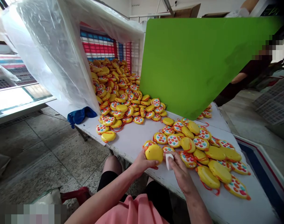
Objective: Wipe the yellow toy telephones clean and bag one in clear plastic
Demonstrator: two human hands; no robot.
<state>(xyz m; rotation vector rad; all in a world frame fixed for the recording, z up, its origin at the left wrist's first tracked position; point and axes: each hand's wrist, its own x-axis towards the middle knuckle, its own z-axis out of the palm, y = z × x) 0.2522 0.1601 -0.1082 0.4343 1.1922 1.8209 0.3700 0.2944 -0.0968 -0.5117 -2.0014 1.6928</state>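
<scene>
My left hand [144, 162] is closed around a yellow duck-shaped toy [154, 153], its plain back facing up, over the table's front edge. Just to its right, my right hand [178, 166] pinches a small white block [169, 161] that looks like an eraser or sponge. The block is apart from the toy. Near my right hand lies a loose group of similar yellow toys [188, 144], some plain side up, others showing coloured round buttons on white. Orange cords hang from several of them.
A big heap of the same toys [123, 93] spills from a crate covered in clear plastic [48, 46]. A green board [191, 62] stands across the white table [134, 137]. A blue cloth [81, 115] lies at the left edge. Another person's arm [239, 77] shows behind the board.
</scene>
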